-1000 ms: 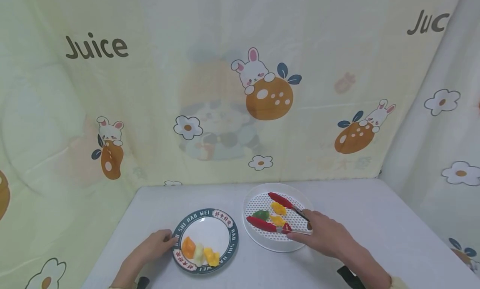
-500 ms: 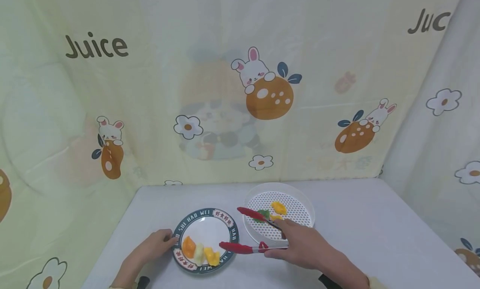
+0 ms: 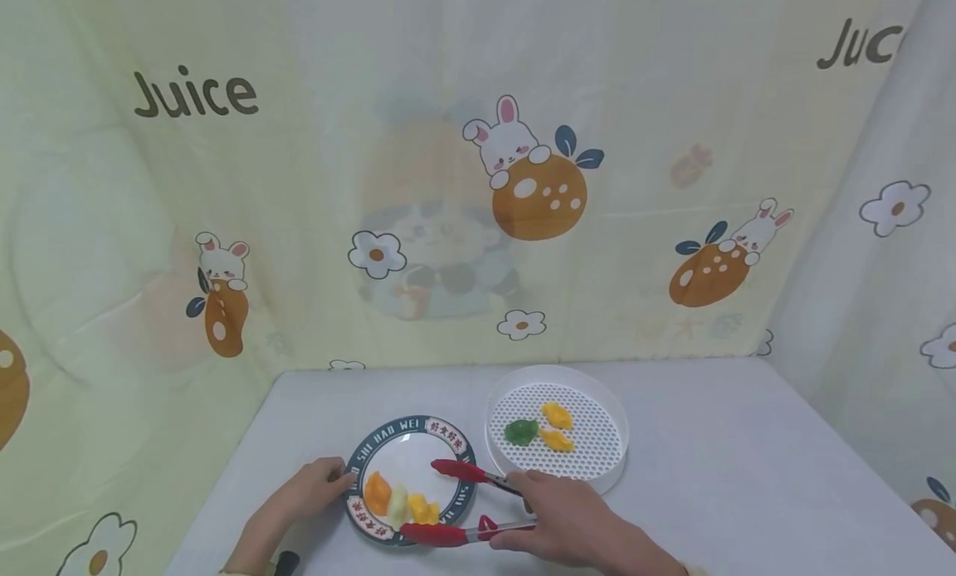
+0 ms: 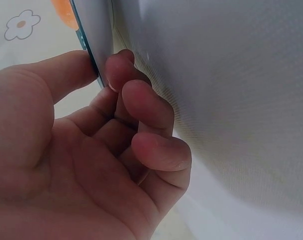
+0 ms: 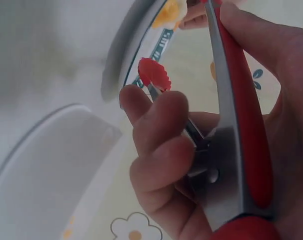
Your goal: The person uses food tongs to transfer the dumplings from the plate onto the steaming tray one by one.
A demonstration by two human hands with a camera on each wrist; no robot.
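My left hand (image 3: 309, 489) pinches the left rim of a plate (image 3: 403, 435) with a dark green lettered border; in the left wrist view the thumb (image 4: 74, 72) lies on top and curled fingers are beneath. On the plate's near side sit an orange dumpling (image 3: 377, 494), a pale one and a yellow dumpling (image 3: 422, 510). My right hand (image 3: 560, 518) grips a pair of tongs (image 3: 478, 533) with red tips, spread apart. The tips reach over the plate's right side, the nearer one close by the yellow dumpling, with nothing between them.
Behind the right hand stands a round white steamer tray (image 3: 597, 427) with a perforated base. It holds a green dumpling (image 3: 521, 432) and two yellow dumplings (image 3: 557, 416). A patterned curtain (image 3: 418, 161) hangs behind the white table (image 3: 709, 443).
My right hand has carried the spread tongs left and toward me, from over the steamer tray to over the plate. My left hand stays on the plate's rim.
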